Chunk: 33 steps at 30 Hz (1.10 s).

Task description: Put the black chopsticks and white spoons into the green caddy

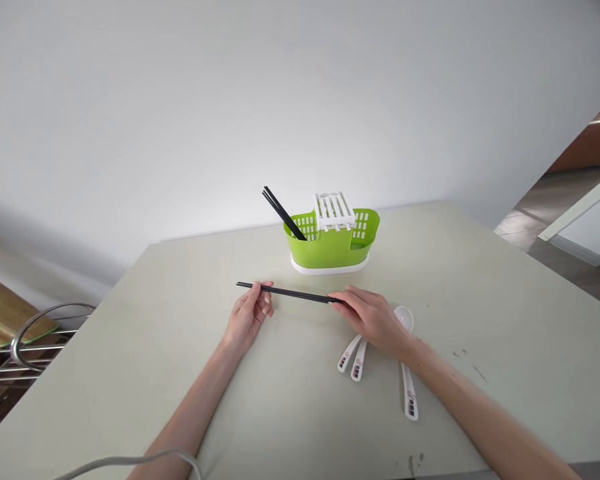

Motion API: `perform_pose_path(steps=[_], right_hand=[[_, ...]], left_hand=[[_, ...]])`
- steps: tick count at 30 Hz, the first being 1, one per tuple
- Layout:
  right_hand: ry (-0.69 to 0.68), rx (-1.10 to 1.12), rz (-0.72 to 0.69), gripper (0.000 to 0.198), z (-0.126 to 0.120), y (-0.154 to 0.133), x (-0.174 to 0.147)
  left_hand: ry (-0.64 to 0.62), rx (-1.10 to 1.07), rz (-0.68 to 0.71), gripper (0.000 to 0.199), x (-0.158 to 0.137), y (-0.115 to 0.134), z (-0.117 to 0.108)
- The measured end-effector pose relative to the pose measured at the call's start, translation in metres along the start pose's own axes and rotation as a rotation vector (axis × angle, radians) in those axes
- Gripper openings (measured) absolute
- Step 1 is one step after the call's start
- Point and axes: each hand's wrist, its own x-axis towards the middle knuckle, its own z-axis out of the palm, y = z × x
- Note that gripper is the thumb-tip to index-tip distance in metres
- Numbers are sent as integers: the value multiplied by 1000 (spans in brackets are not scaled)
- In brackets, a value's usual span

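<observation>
A pair of black chopsticks [300, 294] lies level across the space between my two hands, above the table. My left hand [249, 313] pinches them near their thin left end. At the thick right end, my right hand [367, 313] grips them with its fingers closed. Beyond my hands stands a green cutlery basket [325, 255] on a white base, with a white slatted piece [335, 211] across its middle. More black chopsticks [283, 212] lean to the left out of its left compartment. White spoons [409, 393] lie under and beside my right hand, which partly hides them.
The pale table [290, 407] ends at a white wall [260, 100] behind the basket. At the left edge stands a metal rack [30, 353] holding a wooden board [10, 310]. A grey cable [130, 460] crosses my left forearm in front.
</observation>
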Motion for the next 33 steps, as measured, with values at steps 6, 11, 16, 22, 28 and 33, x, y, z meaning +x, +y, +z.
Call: perform_pose_path(steps=[6, 11, 16, 22, 28, 33], right_hand=[[111, 44, 58, 22, -3, 5, 1], [105, 63, 52, 24, -2, 4, 1], [76, 57, 53, 25, 1, 2, 0], [75, 42, 57, 25, 0, 3, 2], [71, 46, 42, 26, -1, 1, 4], [63, 37, 33, 24, -1, 1, 6]], left_hand=[[193, -245, 128, 15, 28, 44, -19], [187, -159, 290, 18, 38, 93, -7], [166, 150, 384, 32, 46, 119, 25], [150, 459, 304, 32, 63, 135, 56], [114, 653, 213, 28, 86, 145, 73], [138, 874, 207, 29, 106, 137, 87]])
